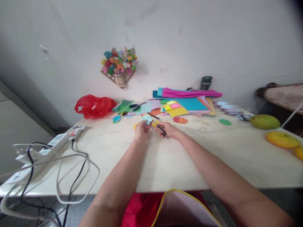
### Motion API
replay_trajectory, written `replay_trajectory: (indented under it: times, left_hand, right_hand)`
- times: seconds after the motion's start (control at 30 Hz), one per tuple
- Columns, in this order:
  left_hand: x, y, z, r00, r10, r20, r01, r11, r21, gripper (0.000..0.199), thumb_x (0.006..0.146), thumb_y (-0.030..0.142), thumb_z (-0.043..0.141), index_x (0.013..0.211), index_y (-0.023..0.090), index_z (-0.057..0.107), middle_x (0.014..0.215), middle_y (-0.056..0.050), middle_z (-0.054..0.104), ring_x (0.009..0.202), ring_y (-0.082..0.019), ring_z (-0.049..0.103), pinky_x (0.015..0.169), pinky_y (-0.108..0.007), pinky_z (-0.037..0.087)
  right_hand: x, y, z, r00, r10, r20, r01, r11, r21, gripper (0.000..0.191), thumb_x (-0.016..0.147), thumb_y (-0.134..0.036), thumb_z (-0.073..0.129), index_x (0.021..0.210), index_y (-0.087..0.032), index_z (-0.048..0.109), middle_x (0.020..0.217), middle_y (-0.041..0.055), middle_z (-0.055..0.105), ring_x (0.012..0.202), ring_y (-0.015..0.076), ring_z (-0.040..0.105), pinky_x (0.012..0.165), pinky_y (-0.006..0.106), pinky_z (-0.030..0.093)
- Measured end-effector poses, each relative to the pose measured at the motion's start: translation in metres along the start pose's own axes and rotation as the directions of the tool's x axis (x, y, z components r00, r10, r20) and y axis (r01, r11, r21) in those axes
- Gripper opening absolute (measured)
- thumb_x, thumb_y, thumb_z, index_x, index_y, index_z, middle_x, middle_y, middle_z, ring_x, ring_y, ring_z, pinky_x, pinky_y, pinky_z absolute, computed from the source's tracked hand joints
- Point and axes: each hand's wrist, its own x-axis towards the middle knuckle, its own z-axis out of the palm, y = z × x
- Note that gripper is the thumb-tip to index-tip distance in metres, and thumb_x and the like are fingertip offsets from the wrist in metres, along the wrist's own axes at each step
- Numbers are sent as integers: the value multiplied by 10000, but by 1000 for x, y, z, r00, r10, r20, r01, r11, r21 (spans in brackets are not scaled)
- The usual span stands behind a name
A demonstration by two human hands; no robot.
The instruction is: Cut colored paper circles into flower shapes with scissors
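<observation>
Between the fingers of my left hand (141,129) is a small light blue paper piece (147,119) with a rounded outline. My right hand (167,130) is closed around the black handles of a pair of scissors (162,130). The scissor blades point up and left, right at the blue paper's edge; whether they are parted I cannot make out. A dark pencil (154,117) lies just beyond. Red and orange paper flowers (180,120) rest to the right of my right hand. Yellow paper shows partly behind both hands.
Coloured paper sheets (193,105) are stacked along the wall, with a second pair of scissors (134,107) to their left. A red plastic bag (94,106) stands at the back left. A power strip (44,154) with loose cables occupies the left side; mangoes (265,122) lie at the right.
</observation>
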Motion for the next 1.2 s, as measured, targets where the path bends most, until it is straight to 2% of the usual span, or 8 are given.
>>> replay_trajectory:
  times: [0.33,0.7,1.2]
  left_hand:
    - [0,5,-1,1000,-2,27,0,997,77,130,673,35,544,758,129,574,652,-50,643,658,-197,688,663,-288,557]
    - [0,9,-1,999,-43,3,43,994,96,142,654,48,574,778,116,591,661,-75,660,660,-211,690,616,-277,558]
    - [3,12,-3,996,-84,-6,84,986,143,159,680,50,538,822,87,601,652,-98,660,597,-190,672,550,-245,554]
  right_hand:
    - [-1,-1,-6,999,-3,38,4,1000,-20,243,679,-320,700,724,-157,526,410,-73,464,326,65,424,313,161,301]
    - [-10,-16,-3,998,59,26,-58,998,-22,238,685,-278,707,687,-163,498,415,-71,442,327,64,408,298,170,295]
    - [-9,-13,-5,997,64,53,-64,998,-3,216,677,-230,696,704,-161,494,405,-91,432,305,62,405,282,168,285]
